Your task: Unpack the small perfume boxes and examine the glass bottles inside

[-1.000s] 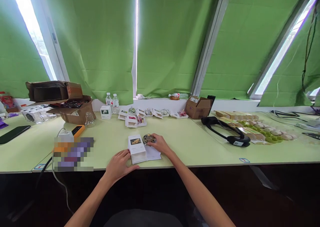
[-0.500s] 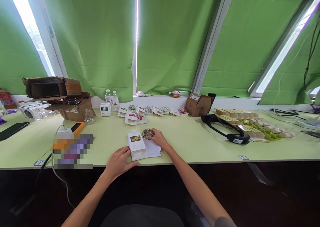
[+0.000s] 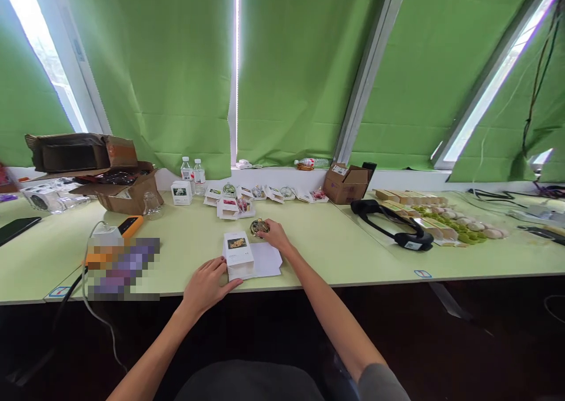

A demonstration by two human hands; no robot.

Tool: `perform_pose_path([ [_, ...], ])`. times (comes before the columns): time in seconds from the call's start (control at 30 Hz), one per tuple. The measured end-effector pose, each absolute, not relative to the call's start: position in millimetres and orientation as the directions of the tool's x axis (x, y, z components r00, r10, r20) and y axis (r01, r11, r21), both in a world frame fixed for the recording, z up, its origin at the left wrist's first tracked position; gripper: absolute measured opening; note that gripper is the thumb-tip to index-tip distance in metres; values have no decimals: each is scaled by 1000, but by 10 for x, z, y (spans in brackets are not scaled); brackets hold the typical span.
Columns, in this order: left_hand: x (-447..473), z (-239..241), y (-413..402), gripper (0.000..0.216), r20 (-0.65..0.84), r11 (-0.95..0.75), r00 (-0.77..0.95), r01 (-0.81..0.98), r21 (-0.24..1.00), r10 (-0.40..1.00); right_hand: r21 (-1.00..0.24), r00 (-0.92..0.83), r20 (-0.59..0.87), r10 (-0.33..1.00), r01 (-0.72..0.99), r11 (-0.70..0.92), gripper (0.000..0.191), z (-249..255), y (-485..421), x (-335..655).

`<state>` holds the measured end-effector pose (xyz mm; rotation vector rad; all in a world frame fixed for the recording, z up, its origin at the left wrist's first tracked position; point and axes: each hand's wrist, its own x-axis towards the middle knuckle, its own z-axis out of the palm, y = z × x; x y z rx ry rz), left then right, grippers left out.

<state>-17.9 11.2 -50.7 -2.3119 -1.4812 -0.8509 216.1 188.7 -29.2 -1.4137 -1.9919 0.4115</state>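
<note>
A small white box (image 3: 238, 254) with a dark picture on its lid stands on a white sheet (image 3: 265, 262) near the table's front edge. My left hand (image 3: 206, 285) rests against the box's near left side, fingers curled round its corner. Just beyond the box, my right hand (image 3: 274, 234) grips a round gold and dark ornament (image 3: 258, 226) on the pale green table (image 3: 335, 242).
A row of small white boxes and round ornaments (image 3: 247, 196) lies further back, with two water bottles (image 3: 192, 171). Cardboard boxes (image 3: 119, 183) stand at left, another (image 3: 344, 184) at right. A black neck-worn device (image 3: 392, 224) and wooden sticks with round beads (image 3: 445, 218) lie at right. A phone (image 3: 15, 229) lies far left.
My right hand has carried the ornament a little further from me, beyond the box. My left hand stays at the box. The view has tilted up slightly.
</note>
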Motion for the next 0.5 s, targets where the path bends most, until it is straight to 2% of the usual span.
perform_pose_path([
  [0.5,-144,-498,100,33,625,-443,282,889,115,728,-597,-75,350,934,750,284,29,-248,2080,2299],
])
